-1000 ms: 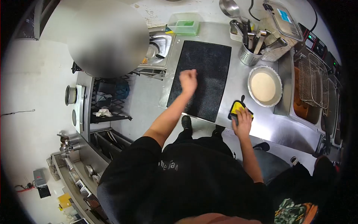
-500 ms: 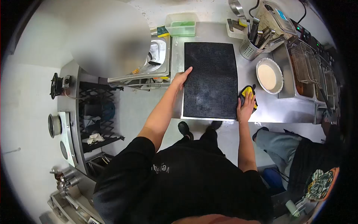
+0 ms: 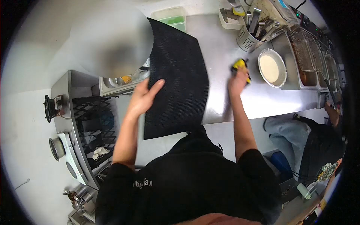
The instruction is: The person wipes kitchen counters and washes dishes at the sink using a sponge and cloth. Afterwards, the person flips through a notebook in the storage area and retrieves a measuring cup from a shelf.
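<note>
Mat (image 3: 178, 78) is pinched at its left edge by the left hand (image 3: 145, 96), prob so flopping's avoided; right of the mat, cloth (image 3: 239, 64) is gripped by the right hand (image 3: 237, 81).

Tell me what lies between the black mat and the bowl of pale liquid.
In the head view, the right hand with a yellow-and-black cloth, over the steel counter between mat and bowl.

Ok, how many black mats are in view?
1: the black mat, its edge gripped by the left hand, left of the yellow-and-black cloth at the right hand. Others may be hidden.
</note>
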Demonstrator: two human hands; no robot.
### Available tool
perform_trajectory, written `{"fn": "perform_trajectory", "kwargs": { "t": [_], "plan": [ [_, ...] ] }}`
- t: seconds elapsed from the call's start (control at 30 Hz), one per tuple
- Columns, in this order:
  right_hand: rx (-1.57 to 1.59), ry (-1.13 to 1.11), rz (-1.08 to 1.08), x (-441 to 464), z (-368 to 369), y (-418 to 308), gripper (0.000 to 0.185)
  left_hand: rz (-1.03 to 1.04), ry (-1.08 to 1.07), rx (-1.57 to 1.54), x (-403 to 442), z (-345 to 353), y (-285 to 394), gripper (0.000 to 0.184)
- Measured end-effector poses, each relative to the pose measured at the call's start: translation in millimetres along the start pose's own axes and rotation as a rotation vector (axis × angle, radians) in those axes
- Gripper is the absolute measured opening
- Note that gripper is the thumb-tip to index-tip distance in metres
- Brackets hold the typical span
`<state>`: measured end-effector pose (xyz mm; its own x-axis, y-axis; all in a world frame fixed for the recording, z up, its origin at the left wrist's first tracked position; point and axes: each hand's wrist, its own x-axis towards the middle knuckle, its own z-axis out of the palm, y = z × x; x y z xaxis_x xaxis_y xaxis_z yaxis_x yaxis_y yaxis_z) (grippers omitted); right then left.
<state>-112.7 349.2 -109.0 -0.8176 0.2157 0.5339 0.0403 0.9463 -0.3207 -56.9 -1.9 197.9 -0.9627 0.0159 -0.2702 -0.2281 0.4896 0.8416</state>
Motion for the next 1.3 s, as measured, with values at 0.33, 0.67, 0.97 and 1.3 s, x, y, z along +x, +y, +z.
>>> {"fn": "perform_trajectory", "kwargs": {
  "t": [0.33, 0.67, 0.97, 1.3],
  "plan": [
    [0.765, -0.503, -0.332, 5, 81, -315, 0.036, 0.193, 0.37, 0.493, -72, -129, 26, 0.019],
    [0.545, -0.077, 0.521, 37, -54, -61, 0.043, 0.337, 0.495, 0.525, -68, -212, -21, 0.018],
    [0.102, 0.146, 0.005, 76, 108, -129, 0.024, 0.25, 0.557, 0.769, -129, -261, -36, 0.017],
    [0.989, -0.449, 0.161, -1, 8, -289, 0.054, 0.273, 0.552, 0.722, -148, -280, -51, 0.017]
  ]
}}
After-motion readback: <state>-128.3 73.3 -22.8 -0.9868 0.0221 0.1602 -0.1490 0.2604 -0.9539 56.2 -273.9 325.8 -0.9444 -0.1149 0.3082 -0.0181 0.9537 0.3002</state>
